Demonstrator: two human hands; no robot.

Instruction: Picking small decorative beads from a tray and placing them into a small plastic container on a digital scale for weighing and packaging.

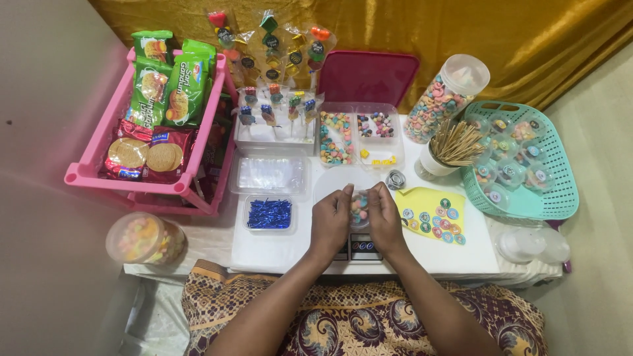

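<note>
So my hands (331, 221) (385, 219) sit side by side over the scale (361, 247), a cup (359, 207) between them. Rack (99, 173) of biscuits is off to my left, jar (144, 238) in front of it. Sticker sheet (432, 214) just right of my hands, basket (557, 198) further right, sticks (455, 142) behind the sheet.

bright even light, slightly warped edges

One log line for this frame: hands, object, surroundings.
left hand + right hand: both holding small clear cup of coloured candy | over scale | sticker sheet right | blue twist ties left
</note>
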